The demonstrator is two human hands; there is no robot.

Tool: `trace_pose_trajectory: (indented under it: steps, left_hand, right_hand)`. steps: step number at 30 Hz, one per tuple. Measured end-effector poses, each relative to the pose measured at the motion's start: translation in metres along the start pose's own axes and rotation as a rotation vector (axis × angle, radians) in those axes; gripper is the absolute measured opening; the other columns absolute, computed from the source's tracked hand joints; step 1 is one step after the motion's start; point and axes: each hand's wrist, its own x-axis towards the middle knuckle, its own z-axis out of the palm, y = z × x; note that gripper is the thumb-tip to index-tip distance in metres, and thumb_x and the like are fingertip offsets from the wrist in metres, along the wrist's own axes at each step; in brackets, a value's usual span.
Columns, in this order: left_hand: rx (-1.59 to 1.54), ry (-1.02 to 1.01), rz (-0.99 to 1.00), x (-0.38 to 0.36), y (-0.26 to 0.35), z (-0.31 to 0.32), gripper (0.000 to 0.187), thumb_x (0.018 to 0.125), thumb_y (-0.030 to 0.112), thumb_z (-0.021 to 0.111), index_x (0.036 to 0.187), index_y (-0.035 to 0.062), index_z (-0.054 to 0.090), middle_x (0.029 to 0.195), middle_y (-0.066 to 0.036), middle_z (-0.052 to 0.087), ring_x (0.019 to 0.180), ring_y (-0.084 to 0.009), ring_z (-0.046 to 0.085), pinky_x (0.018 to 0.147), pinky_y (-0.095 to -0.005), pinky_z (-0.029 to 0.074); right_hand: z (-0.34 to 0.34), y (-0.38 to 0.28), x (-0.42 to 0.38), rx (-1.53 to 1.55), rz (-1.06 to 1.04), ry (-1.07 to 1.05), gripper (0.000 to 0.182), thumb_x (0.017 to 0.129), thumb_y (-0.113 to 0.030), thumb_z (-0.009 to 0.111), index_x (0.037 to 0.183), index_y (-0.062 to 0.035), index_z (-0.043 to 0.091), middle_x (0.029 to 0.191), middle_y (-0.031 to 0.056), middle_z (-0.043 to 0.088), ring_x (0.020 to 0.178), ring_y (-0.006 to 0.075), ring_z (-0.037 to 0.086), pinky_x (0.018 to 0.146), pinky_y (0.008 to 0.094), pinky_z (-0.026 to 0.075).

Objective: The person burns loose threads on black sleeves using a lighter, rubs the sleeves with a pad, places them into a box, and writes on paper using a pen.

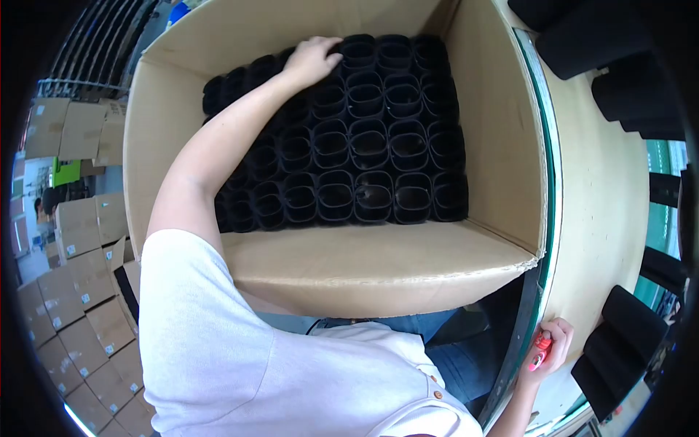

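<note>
My left hand (313,60) reaches into a large cardboard box (378,266) and rests on the far row of black open-topped containers (368,144). Its thumb and fingertips are apart at the rims; what lies under the palm is hidden. The containers stand upright, packed side by side in rows. Outside the box, on the right, my right hand (555,349) is closed around a small red object (540,351) with a pink tip, too small to name. This hand is at the near end of the pale tabletop (593,240).
More black containers (619,349) lie on the tabletop's right side, with others (597,47) at the top right. Several closed cartons (80,280) are stacked on the left. A green table edge (550,146) runs along the box's right wall.
</note>
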Motion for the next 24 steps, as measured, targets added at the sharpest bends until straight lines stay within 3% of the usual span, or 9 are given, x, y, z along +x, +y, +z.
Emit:
trace_pose_trajectory:
  steps: [2,4,7,9,10,17,20,22,24]
  left_hand:
    - [0.162,-0.031,0.073,-0.026,0.038,0.029,0.054,0.087,0.027,0.055,0.135,0.0034,0.045,0.139,-0.032,0.036,0.122,-0.0479,0.043,0.098,-0.0487,0.043]
    - [0.152,0.013,0.072,-0.073,0.068,0.044,0.063,0.087,0.022,0.054,0.140,-0.0024,0.031,0.141,-0.039,0.025,0.126,-0.0544,0.034,0.101,-0.0536,0.038]
    - [-0.132,-0.376,0.167,-0.153,0.122,-0.010,0.068,0.085,0.014,0.054,0.142,-0.0050,0.023,0.146,-0.040,0.012,0.135,-0.0558,0.016,0.110,-0.0558,0.028]
    - [-0.350,-0.815,0.160,-0.181,0.148,-0.057,0.062,0.088,0.015,0.050,0.142,-0.0051,0.026,0.148,-0.040,0.003,0.138,-0.0544,0.007,0.112,-0.0558,0.023]
    - [-0.389,-1.150,0.163,-0.171,0.162,-0.076,0.055,0.090,0.012,0.042,0.141,-0.0041,0.033,0.151,-0.032,0.010,0.140,-0.0469,0.015,0.114,-0.0518,0.024]
    - [-0.713,-1.518,-0.062,-0.127,0.178,-0.090,0.054,0.095,0.027,0.047,0.142,0.0031,0.039,0.142,-0.015,0.045,0.130,-0.0304,0.044,0.110,-0.0404,0.034]
    - [-0.794,-1.441,-0.114,-0.106,0.190,-0.103,0.053,0.095,0.035,0.050,0.139,0.0050,0.045,0.136,-0.014,0.051,0.125,-0.0272,0.049,0.106,-0.0377,0.038]
    - [-0.934,-1.053,-0.231,-0.097,0.205,-0.127,0.050,0.095,0.036,0.051,0.137,0.0074,0.049,0.132,-0.013,0.055,0.120,-0.0238,0.053,0.103,-0.0342,0.039]
    - [-0.969,-0.875,-0.188,-0.098,0.231,-0.165,0.049,0.095,0.036,0.052,0.136,0.0089,0.049,0.127,-0.013,0.059,0.115,-0.0222,0.057,0.097,-0.0315,0.043]
  right_hand:
    - [-0.002,0.000,0.000,0.008,0.000,-0.007,0.014,0.072,0.000,0.067,0.082,-0.0057,0.060,0.086,0.0102,0.056,0.074,0.0210,0.053,0.063,0.0308,0.046]
    - [-0.005,0.005,0.001,0.007,-0.002,-0.026,0.014,0.072,0.000,0.067,0.082,-0.0057,0.060,0.086,0.0103,0.056,0.074,0.0209,0.053,0.063,0.0311,0.046]
    - [-0.005,0.008,-0.003,0.043,0.008,-0.043,0.015,0.072,0.000,0.067,0.083,-0.0060,0.060,0.087,0.0104,0.056,0.074,0.0206,0.053,0.064,0.0318,0.046]
    - [-0.004,0.008,-0.003,0.040,0.011,-0.045,0.015,0.072,0.000,0.068,0.083,-0.0061,0.060,0.087,0.0103,0.057,0.074,0.0209,0.053,0.065,0.0320,0.047]
    - [-0.003,0.006,-0.003,0.038,0.008,-0.044,0.015,0.072,0.000,0.068,0.083,-0.0062,0.060,0.087,0.0102,0.057,0.074,0.0212,0.054,0.065,0.0321,0.047]
    - [-0.006,0.000,-0.001,0.050,0.005,-0.037,0.018,0.070,0.000,0.070,0.084,-0.0065,0.061,0.090,0.0096,0.058,0.077,0.0230,0.056,0.067,0.0328,0.048]
    - [-0.008,0.007,-0.004,0.095,-0.003,-0.072,0.024,0.070,-0.002,0.072,0.091,-0.0069,0.063,0.095,0.0097,0.060,0.084,0.0246,0.058,0.071,0.0341,0.049]
    - [-0.016,0.002,-0.002,0.198,-0.015,-0.084,0.027,0.072,-0.001,0.070,0.097,-0.0072,0.063,0.096,0.0101,0.060,0.084,0.0265,0.059,0.073,0.0340,0.049]
    - [-0.041,-0.011,-0.009,0.266,-0.117,-0.153,0.030,0.075,-0.004,0.066,0.105,-0.0092,0.062,0.095,0.0069,0.061,0.084,0.0247,0.061,0.073,0.0316,0.050]
